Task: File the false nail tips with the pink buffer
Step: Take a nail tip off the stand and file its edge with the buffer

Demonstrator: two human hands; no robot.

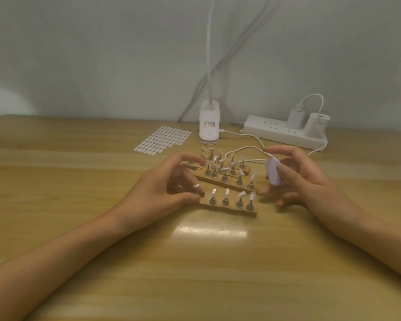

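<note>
Left hand (pixel 162 193), tip (pixel 196 186); pink buffer (pixel 273 172) (upright)

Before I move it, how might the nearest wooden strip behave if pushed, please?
The nearest wooden strip looks thin and light, so it probably slides easily on the glossy table. Its upright nail tips may wobble or topple.

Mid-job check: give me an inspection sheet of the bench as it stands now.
Surface: wooden table, glare patch near the front edge.
Job's things: nail tips on stands in three wooden strips; pink buffer.
Clutter: sticker sheet, white clip device.
Grippers: left hand pinches the front-left nail tip; right hand holds the pink buffer.
Cables: white cable loops behind the strips, near the power strip.
Surroundings: plain pale wall.
</note>
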